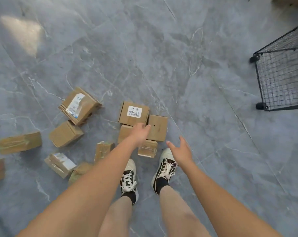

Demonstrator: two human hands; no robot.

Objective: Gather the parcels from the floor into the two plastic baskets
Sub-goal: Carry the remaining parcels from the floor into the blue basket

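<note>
Both hands reach down open-fingered: left hand (140, 131) over the labelled parcel's (133, 113) near edge, right hand (180, 151) just beside it.

Head-height view, straight down floorward

Brown cardboard parcels are lying scattered on the grey floor (162, 57). A parcel with a white printed label (134, 113) is sitting flat, touching a plain parcel (157, 128) beside it. A taped bundle of flat parcels (79, 105) is lying tilted to the left, with a small box (65, 133) just below it.
</note>
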